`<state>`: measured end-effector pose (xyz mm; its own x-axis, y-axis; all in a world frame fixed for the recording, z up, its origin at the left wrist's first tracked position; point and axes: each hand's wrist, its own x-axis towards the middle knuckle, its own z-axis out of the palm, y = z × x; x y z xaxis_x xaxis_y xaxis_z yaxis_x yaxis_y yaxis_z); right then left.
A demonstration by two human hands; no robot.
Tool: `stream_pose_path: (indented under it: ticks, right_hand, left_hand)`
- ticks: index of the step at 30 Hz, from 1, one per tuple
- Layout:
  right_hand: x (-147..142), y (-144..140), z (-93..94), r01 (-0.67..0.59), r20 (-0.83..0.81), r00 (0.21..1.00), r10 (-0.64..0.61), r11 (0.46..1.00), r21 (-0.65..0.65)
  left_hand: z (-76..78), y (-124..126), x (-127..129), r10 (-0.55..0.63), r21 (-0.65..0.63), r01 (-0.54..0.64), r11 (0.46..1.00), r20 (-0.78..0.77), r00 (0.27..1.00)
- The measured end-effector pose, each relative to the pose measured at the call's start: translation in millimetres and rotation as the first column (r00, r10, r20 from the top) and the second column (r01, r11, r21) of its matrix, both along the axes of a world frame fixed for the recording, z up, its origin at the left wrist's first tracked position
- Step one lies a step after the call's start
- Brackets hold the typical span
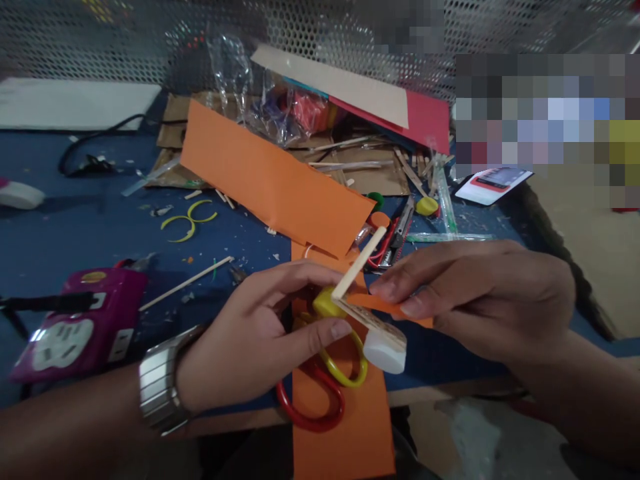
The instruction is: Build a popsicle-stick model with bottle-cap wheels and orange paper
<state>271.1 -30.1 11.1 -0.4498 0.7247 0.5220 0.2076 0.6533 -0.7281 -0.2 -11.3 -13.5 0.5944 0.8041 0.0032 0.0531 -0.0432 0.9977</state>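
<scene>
Left hand [260, 327] pinched a stick assembly [367, 313]; right hand [475, 293] gripped its orange strip [385, 305]; no writing was legible.

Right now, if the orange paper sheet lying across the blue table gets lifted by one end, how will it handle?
The orange paper sheet is thin and creased, so it likely flops and sags. It looks light, easily shifted by a nudge. Its torn lower edge suggests it rips readily.
</scene>
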Motion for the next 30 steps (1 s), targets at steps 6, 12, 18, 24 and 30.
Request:
stream_pose_path:
  ticks: [6,12,18,24,30]
  right_hand:
    - [1.3,-2.2,-5.1,-0.033,0.015,0.999,0.033,0.999,0.004]
    - [0.6,-5.6,-3.8,0.000,0.022,1.000,0.000,1.000,-0.010]
    - [-4.7,-10.8,2.0,0.082,0.005,0.997,-0.083,0.997,0.005]
    - [-4.8,-9.5,3.5,0.087,0.015,0.996,-0.087,0.996,-0.008]
    - [-3.4,-3.2,2.7,-0.001,0.035,0.999,0.001,1.000,-0.011]
  left_hand:
    - [5.2,2.5,0.7,-0.042,0.043,0.046,0.998,-0.085,0.996]
    - [7.4,2.7,2.6,-0.041,0.005,0.041,0.999,-0.090,0.995]
    - [4.8,-1.1,2.0,-0.074,-0.169,0.073,0.983,0.000,0.997]
    - [4.9,-0.3,1.6,-0.078,-0.246,0.093,0.965,0.071,0.994]
    - [6.2,-1.0,1.6,-0.082,-0.297,0.107,0.949,0.094,0.992]
